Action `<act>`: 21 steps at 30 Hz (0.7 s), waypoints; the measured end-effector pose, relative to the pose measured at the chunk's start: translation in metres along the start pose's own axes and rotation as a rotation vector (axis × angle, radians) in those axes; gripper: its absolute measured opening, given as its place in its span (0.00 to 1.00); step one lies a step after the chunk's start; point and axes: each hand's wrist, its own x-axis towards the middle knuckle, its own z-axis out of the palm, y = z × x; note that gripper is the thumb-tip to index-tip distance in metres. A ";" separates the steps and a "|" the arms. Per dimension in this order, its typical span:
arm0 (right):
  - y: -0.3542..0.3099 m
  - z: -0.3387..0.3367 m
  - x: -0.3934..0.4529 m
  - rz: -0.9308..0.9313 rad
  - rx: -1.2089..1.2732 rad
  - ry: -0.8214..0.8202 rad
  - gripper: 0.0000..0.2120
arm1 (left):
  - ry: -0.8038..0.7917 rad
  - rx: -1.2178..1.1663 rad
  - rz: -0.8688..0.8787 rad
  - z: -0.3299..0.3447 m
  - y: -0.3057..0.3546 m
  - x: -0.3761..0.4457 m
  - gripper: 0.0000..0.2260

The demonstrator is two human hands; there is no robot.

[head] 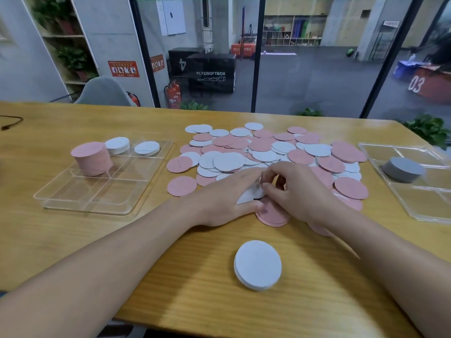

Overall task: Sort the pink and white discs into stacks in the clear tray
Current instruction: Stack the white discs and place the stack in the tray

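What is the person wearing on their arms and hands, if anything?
Nothing that shows. Both forearms are bare as far as the picture's edges, with no sleeves in view. The left hand and the right hand have no gloves, and no rings, watch or bracelet can be seen. The fingernails look short and unpainted.

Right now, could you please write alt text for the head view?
Both hands, left hand and right hand, gather white discs from a pink-and-white pile on a wooden table; a clear tray at left holds stacks.
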 end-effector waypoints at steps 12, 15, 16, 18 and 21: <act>0.013 0.006 -0.011 -0.128 -0.155 -0.142 0.23 | 0.066 0.003 -0.159 -0.034 -0.030 -0.013 0.27; 0.015 0.003 -0.009 -0.111 -0.137 -0.127 0.15 | 0.041 0.019 -0.197 -0.033 -0.028 -0.012 0.27; 0.015 0.002 -0.008 -0.096 -0.115 -0.106 0.13 | 0.055 0.006 -0.193 -0.032 -0.027 -0.012 0.28; 0.015 0.003 -0.005 -0.061 -0.084 -0.035 0.13 | 0.081 -0.023 -0.178 -0.031 -0.025 -0.011 0.28; 0.015 0.009 0.003 -0.017 -0.155 0.000 0.26 | 0.111 -0.100 -0.193 -0.030 -0.023 -0.011 0.28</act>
